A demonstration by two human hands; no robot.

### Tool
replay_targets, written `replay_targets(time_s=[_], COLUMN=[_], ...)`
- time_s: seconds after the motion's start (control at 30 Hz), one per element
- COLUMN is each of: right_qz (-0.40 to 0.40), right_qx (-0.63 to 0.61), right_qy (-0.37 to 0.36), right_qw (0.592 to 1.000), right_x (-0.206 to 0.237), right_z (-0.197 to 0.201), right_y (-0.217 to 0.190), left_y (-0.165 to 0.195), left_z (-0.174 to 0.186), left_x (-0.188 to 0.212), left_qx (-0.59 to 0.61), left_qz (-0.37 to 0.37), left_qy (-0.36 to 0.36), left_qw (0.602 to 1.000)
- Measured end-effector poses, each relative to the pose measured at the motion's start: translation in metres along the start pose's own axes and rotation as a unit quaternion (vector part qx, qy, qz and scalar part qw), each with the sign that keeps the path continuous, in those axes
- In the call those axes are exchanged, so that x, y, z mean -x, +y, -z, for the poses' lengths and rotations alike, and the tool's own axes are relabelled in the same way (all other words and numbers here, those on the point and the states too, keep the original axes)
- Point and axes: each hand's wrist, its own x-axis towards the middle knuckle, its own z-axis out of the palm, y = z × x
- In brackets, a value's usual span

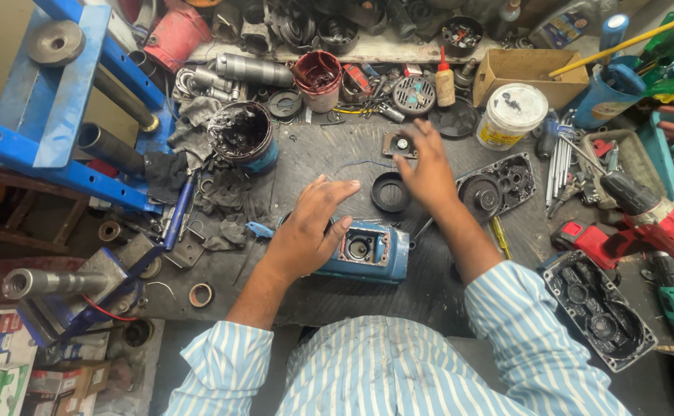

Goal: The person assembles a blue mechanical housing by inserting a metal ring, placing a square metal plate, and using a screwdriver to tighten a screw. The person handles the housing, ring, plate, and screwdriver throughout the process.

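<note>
My left hand [306,231] lies flat, fingers open, pinning the blue motor housing [367,253]; my right hand [428,166], open and empty, should reach level toward the small square part [401,144] at 12 o'clock.

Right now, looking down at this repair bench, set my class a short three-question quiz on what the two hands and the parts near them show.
1. True or false: the left hand rests on the blue metal motor housing.
2. Which thing lies nearest the right hand? A) black round ring-shaped cap B) white plastic tub C) red cordless drill
3. Fill in: the open black gearbox cover with its gears showing lies to the ____ of the right hand.

Key: 1 true; 2 A; 3 right.
</note>
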Motion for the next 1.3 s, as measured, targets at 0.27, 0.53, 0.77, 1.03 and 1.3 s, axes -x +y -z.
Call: replay_targets(time_s=[0.27, 0.53, 0.77, 1.03, 1.3], right_qz=[-0.037, 0.042, 0.028, 0.024, 0.113], right_qx=[-0.094, -0.090, -0.055, -0.099, -0.086], right_qy=[-0.116, -0.174, -0.135, -0.147, -0.116], right_qw=[0.988, 0.980, 0.989, 0.984, 0.983], right_x=[0.074, 0.115, 0.119, 0.121, 0.119], right_z=[0.027, 0.019, 0.011, 0.014, 0.036], right_y=[-0.058, -0.067, -0.059, -0.058, -0.069], left_y=[-0.008, -0.015, -0.010, -0.005, 0.008], left_z=[-0.006, -0.011, -0.019, -0.027, -0.010], left_x=[0.019, 0.041, 0.045, 0.054, 0.037], left_qx=[-0.058, 0.026, 0.054, -0.005, -0.140], left_qz=[-0.004, 0.168, 0.211, 0.228, 0.086], left_qy=[0.150, 0.183, 0.202, 0.210, 0.113], left_qw=[0.987, 0.968, 0.955, 0.951, 0.980])
